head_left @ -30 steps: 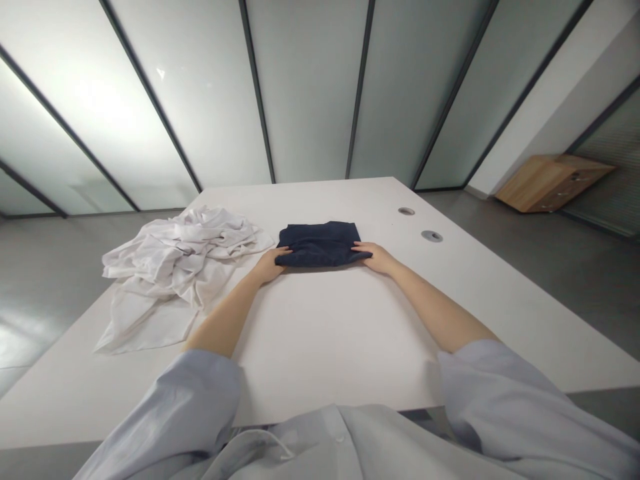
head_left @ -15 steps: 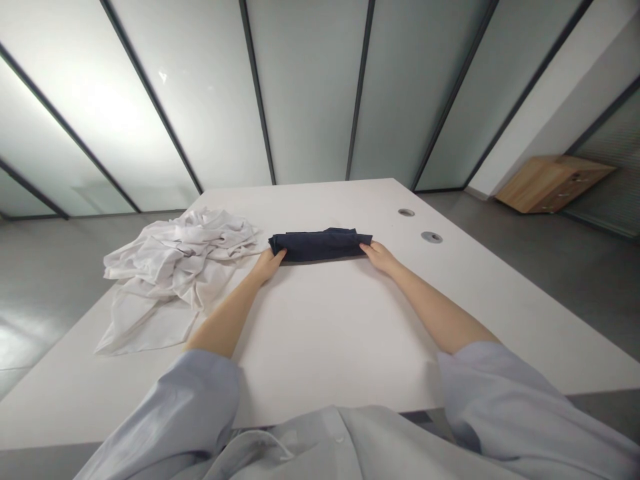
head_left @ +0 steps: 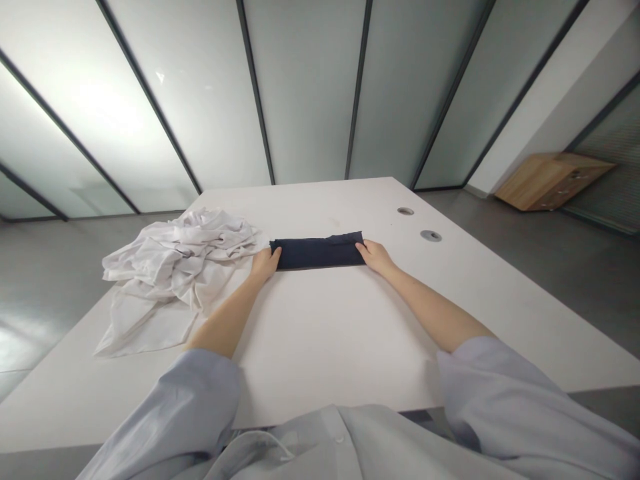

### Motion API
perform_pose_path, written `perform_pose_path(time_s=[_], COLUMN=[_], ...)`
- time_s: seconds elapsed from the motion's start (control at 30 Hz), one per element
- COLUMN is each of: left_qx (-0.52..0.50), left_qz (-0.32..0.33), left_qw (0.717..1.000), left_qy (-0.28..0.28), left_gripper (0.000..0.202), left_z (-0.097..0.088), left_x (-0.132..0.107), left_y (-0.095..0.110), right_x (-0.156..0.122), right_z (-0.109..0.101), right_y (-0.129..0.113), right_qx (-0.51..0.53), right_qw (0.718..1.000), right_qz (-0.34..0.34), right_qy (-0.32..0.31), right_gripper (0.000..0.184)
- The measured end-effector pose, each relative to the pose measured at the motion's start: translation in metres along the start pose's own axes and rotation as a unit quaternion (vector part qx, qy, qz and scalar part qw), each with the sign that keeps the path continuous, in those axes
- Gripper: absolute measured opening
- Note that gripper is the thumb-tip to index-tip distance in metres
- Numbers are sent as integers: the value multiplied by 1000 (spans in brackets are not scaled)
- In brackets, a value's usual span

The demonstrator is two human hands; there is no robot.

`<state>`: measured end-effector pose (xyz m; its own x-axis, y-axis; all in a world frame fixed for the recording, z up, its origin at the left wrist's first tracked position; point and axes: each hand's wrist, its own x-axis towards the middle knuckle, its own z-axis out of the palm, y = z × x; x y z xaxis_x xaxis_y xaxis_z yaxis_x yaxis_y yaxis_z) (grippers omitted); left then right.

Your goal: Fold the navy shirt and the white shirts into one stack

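Note:
A dark navy cloth (head_left: 319,251) lies folded into a narrow flat strip across the middle of the white table (head_left: 320,333). My left hand (head_left: 265,262) pinches its left end, thumb on top. At the strip's right end my right hand (head_left: 374,255) grips the cloth the same way. Both arms reach forward from light blue sleeves.
A crumpled heap of white fabric (head_left: 173,263) sprawls on the table's left side, close to my left hand. Two round cable holes (head_left: 431,235) sit at the right of the table. A wooden cabinet (head_left: 550,180) stands on the floor at far right, before glass walls.
The navy cloth has been folded over from a wider rectangle into a narrow strip and laid flat. Both hands stayed on its ends and shifted slightly.

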<state>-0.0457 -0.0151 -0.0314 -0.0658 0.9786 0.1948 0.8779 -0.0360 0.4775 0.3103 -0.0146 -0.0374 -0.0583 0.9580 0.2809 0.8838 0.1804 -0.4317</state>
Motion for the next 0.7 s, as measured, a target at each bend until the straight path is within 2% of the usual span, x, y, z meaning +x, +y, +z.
perform_pose_path(time_s=[0.17, 0.33, 0.4, 0.47, 0.53, 0.6, 0.63, 0.7], left_qx=[49, 65, 47, 12, -20, -33, -31, -12], left_qz=[-20, -39, -55, -65, -40, 26, 66, 140], left_qw=[999, 997, 997, 997, 995, 989, 987, 985], left_qy=[-7, -17, -4, 34, 94, 140, 142, 97], left_gripper=[50, 42, 39, 40, 48, 49, 47, 42], left_z=[-4, -9, -9, -10, -13, -15, -16, -16], left_x=[-3, -9, -11, -14, -17, -20, -23, -27], left_y=[11, 20, 20, 19, 19, 22, 26, 37], right_x=[-2, -3, -4, -4, -4, -4, -5, -5], right_z=[-2, -2, -1, 0, 0, -1, -3, -6], right_y=[-6, -10, -9, -6, -3, -2, -3, -8], right_qx=[-69, -109, -113, -104, -88, -68, -59, -45], right_qw=[997, 993, 992, 993, 993, 991, 990, 989], right_qz=[23, 51, 58, 53, 39, 14, -5, -60], right_qy=[-1, 1, 11, 33, 72, 112, 125, 125], right_gripper=[38, 38, 36, 31, 29, 34, 38, 41])
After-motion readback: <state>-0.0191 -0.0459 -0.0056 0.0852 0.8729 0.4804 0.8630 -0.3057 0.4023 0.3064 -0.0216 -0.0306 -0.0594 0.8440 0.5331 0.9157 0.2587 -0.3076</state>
